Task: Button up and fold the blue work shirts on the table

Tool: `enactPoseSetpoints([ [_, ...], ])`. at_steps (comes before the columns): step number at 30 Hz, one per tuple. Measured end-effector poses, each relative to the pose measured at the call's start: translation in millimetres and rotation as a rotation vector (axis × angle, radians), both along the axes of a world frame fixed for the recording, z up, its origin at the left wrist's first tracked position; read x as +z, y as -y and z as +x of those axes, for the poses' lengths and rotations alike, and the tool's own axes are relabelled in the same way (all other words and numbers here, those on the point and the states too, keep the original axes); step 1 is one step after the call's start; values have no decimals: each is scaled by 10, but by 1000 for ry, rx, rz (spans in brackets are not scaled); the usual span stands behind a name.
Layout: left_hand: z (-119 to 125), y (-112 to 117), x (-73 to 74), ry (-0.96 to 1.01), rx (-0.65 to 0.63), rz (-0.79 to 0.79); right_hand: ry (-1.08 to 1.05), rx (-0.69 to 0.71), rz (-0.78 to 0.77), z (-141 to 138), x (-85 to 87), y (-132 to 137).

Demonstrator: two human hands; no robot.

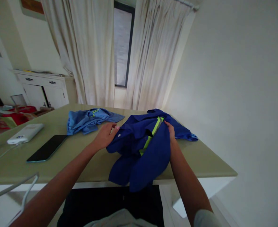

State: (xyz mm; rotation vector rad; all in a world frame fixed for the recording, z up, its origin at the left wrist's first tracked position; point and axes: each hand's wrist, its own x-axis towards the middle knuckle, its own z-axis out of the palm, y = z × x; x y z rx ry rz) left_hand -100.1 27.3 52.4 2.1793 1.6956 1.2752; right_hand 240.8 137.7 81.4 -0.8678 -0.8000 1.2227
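Note:
A dark blue work shirt (150,167) with a yellow-green and grey reflective strip lies bunched on the table, its lower part hanging over the front edge. My right hand (170,130) grips the cloth on the right, beside the strip, with some fingers hidden by the fabric. At the shirt's left edge, near a small white tag, is my left hand (106,135). Its fingers are loosely bent and apart from the thumb, with no cloth visible between them. Beyond that hand lies a lighter blue garment (84,121), crumpled, with yellow-green stripes.
On the greenish table top (200,160) lie a dark-screened phone (48,148) and a white power bank (25,133) with a cable. A white cable (25,195) loops at lower left. Curtains (94,56) hang behind; a wall (235,94) borders the right side.

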Motion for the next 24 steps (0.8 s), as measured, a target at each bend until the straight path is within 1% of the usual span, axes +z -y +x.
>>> enactPoseSetpoints([
  [2, -50, -12, -229, 86, -96, -281, 0, 7, -156, 110, -66, -9],
  [3, -57, -15, -303, 126, -166, -392, -18, 15, -194, 139, -75, 9],
  [4, -55, -16, -350, 164, -235, -462, -37, 17, -184, 154, -68, 37],
  [5, -46, -15, -370, 197, -293, -484, -54, 18, -152, 160, -43, 75],
  [6, -34, -11, -362, 221, -333, -461, -69, 15, -113, 162, -3, 120],
  [8, -10, 5, -263, 265, -346, -326, -93, -6, -16, 184, 123, 230],
  [9, -1, 18, -172, 297, -329, -239, -100, -24, 45, 213, 206, 291],
  [11, 12, 58, 82, 408, -297, -88, -84, -85, 206, 312, 396, 415],
  [14, 56, 126, 589, 665, -311, 70, 31, -261, 478, 501, 689, 580],
  [16, 128, 155, 955, 788, -369, 185, 167, -444, 603, 585, 856, 670],
  [18, 238, 167, 1306, 841, -441, 318, 357, -643, 698, 604, 998, 753],
  [19, 303, 171, 1468, 856, -472, 381, 468, -720, 747, 589, 1064, 792],
  [20, 374, 177, 1618, 865, -501, 429, 577, -755, 793, 557, 1128, 827],
  [21, 448, 187, 1754, 867, -532, 456, 673, -728, 833, 510, 1192, 854],
  [22, 524, 203, 1874, 863, -571, 464, 749, -633, 862, 450, 1256, 872],
  [23, 600, 224, 1979, 849, -616, 455, 798, -475, 877, 375, 1317, 878],
  [24, 674, 249, 2072, 822, -662, 435, 815, -276, 877, 287, 1373, 872],
])
